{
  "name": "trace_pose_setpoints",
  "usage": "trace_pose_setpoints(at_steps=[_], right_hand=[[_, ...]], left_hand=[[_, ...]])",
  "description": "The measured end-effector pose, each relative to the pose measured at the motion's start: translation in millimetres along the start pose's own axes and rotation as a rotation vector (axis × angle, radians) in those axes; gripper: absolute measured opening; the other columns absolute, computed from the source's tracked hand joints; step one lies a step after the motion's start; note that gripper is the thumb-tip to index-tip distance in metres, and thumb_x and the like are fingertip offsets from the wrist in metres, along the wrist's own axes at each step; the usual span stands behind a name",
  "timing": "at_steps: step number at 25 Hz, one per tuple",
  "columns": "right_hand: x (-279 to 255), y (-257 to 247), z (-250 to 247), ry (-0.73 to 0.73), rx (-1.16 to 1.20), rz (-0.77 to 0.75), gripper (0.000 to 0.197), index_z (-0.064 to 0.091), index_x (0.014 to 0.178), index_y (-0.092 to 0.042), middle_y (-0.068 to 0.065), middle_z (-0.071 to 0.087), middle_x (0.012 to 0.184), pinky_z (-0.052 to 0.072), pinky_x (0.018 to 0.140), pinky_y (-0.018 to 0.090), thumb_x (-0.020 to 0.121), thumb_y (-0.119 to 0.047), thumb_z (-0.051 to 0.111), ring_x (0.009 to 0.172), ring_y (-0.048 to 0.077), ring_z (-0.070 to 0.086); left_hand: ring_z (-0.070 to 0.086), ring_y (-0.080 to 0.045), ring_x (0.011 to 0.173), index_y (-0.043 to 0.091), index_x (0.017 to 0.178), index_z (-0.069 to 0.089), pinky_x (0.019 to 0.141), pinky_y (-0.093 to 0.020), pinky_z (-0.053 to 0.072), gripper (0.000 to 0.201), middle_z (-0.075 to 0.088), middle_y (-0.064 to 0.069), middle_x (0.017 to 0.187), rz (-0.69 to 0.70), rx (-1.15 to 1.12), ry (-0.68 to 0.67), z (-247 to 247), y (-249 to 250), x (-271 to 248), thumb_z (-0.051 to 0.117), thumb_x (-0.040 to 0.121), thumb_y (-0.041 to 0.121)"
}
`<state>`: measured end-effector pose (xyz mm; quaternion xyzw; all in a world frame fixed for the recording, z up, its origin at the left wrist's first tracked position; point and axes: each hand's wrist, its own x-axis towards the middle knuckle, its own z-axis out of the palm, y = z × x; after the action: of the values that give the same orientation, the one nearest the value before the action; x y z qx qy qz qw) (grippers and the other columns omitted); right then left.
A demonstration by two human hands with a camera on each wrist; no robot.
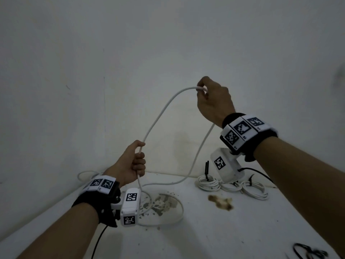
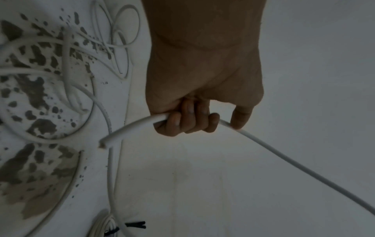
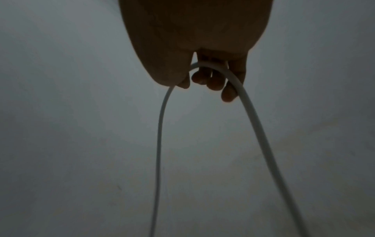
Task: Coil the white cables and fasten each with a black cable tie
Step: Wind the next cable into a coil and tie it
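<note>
A long white cable (image 1: 158, 116) arcs through the air between both hands. My left hand (image 1: 133, 162) grips it low near its cut end (image 2: 105, 142), fingers (image 2: 190, 120) curled round it. My right hand (image 1: 211, 96) is raised high on the right and holds the cable's top bend, the cable (image 3: 239, 89) running over its curled fingers (image 3: 215, 81). From there the cable drops to the white table (image 1: 214, 230) and loops on it. Three coiled white cables (image 1: 231, 185) tied with black cable ties (image 1: 206, 170) lie at the back right.
More loose white cable (image 2: 119, 41) lies at the table's back left by the wall. Spare black ties (image 1: 309, 252) lie at the front right corner. Worn patches (image 1: 162, 202) and a brown stain (image 1: 221, 201) mark the tabletop. A white wall stands close behind.
</note>
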<state>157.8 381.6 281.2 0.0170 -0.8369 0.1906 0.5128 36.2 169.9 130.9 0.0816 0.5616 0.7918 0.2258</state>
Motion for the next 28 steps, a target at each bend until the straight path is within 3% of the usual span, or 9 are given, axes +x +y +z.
trace_pose_setpoints(at_steps=[2, 4, 5, 8, 12, 19, 22, 25, 28], right_hand=[[-1, 9, -3, -0.004, 0.176, 0.279, 0.027, 0.059, 0.089, -0.022, 0.001, 0.059, 0.073, 0.056, 0.059, 0.039, 0.091, -0.049, 0.058, 0.067, 0.029, 0.059], [1, 16, -14, -0.112, 0.157, 0.521, 0.052, 0.058, 0.084, -0.015, 0.002, 0.056, 0.070, 0.043, 0.051, 0.030, 0.078, -0.066, 0.066, 0.061, 0.025, 0.054], [-2, 23, -18, -0.153, 0.088, 0.563, 0.058, 0.059, 0.082, -0.012, 0.003, 0.055, 0.069, 0.037, 0.050, 0.027, 0.073, -0.069, 0.068, 0.059, 0.022, 0.052], [-6, 41, -21, -0.060, -0.226, 0.314, 0.058, 0.055, 0.072, -0.012, 0.001, 0.054, 0.064, 0.032, 0.049, 0.024, 0.072, -0.069, 0.063, 0.058, 0.021, 0.053], [-18, 41, -17, -0.039, -0.475, -0.001, 0.057, 0.044, 0.063, -0.014, -0.001, 0.047, 0.054, 0.032, 0.060, 0.029, 0.079, -0.069, 0.052, 0.051, 0.020, 0.044], [-15, 24, -31, -0.125, -0.759, -0.381, 0.054, 0.047, 0.077, -0.011, -0.001, 0.040, 0.049, 0.027, 0.058, 0.031, 0.086, -0.064, 0.042, 0.041, 0.016, 0.033], [-20, 23, -24, -0.186, -0.778, -0.420, 0.055, 0.047, 0.082, -0.011, -0.001, 0.043, 0.050, 0.027, 0.057, 0.031, 0.086, -0.064, 0.031, 0.042, 0.018, 0.035], [-25, 28, -15, -0.291, -0.643, -0.305, 0.041, 0.045, 0.090, -0.011, 0.001, 0.048, 0.056, 0.030, 0.061, 0.032, 0.097, -0.050, 0.032, 0.048, 0.022, 0.041], [-33, 36, -6, -0.466, -0.565, -0.184, 0.027, 0.046, 0.091, -0.016, 0.004, 0.056, 0.069, 0.039, 0.066, 0.035, 0.102, -0.038, 0.036, 0.061, 0.029, 0.051]], left_hand=[[0.016, -0.012, 0.043, 0.018, 0.055, 0.039, 0.044, -0.023, 0.019, 0.034, 0.020, 0.006, 0.054, 0.005, -0.114, -0.060, -2, 0, 2, 0.053, 0.080, 0.037], [0.018, -0.011, 0.041, 0.017, 0.058, 0.041, 0.040, -0.022, 0.020, 0.029, 0.022, 0.006, 0.055, 0.038, -0.176, -0.071, -8, 3, 4, 0.048, 0.083, 0.030], [0.019, -0.010, 0.039, 0.017, 0.059, 0.041, 0.039, -0.021, 0.019, 0.027, 0.022, 0.007, 0.054, 0.056, -0.186, -0.055, -12, 3, 6, 0.046, 0.085, 0.026], [0.022, -0.008, 0.037, 0.015, 0.067, 0.048, 0.037, -0.019, 0.022, 0.022, 0.028, 0.007, 0.055, 0.082, -0.191, -0.023, -24, 3, 11, 0.042, 0.088, 0.022], [0.025, -0.007, 0.035, 0.015, 0.082, 0.055, 0.035, -0.016, 0.023, 0.020, 0.035, 0.007, 0.053, 0.064, -0.177, 0.005, -24, -14, 19, 0.041, 0.095, 0.020], [0.022, -0.005, 0.032, 0.021, 0.108, 0.060, 0.032, -0.015, 0.019, 0.021, 0.034, 0.008, 0.050, 0.046, -0.128, 0.036, -30, -24, 28, 0.042, 0.104, 0.031], [0.020, -0.006, 0.032, 0.018, 0.103, 0.059, 0.032, -0.016, 0.018, 0.024, 0.028, 0.008, 0.048, 0.034, -0.140, 0.039, -27, -28, 28, 0.042, 0.104, 0.035], [0.023, -0.009, 0.032, 0.012, 0.084, 0.056, 0.034, -0.017, 0.019, 0.026, 0.032, 0.006, 0.049, 0.002, -0.277, -0.017, -16, -28, 31, 0.037, 0.095, 0.026], [0.026, -0.010, 0.032, 0.014, 0.077, 0.050, 0.036, -0.016, 0.024, 0.016, 0.038, 0.005, 0.050, 0.065, -0.424, -0.063, 4, -25, 34, 0.035, 0.083, 0.014]])
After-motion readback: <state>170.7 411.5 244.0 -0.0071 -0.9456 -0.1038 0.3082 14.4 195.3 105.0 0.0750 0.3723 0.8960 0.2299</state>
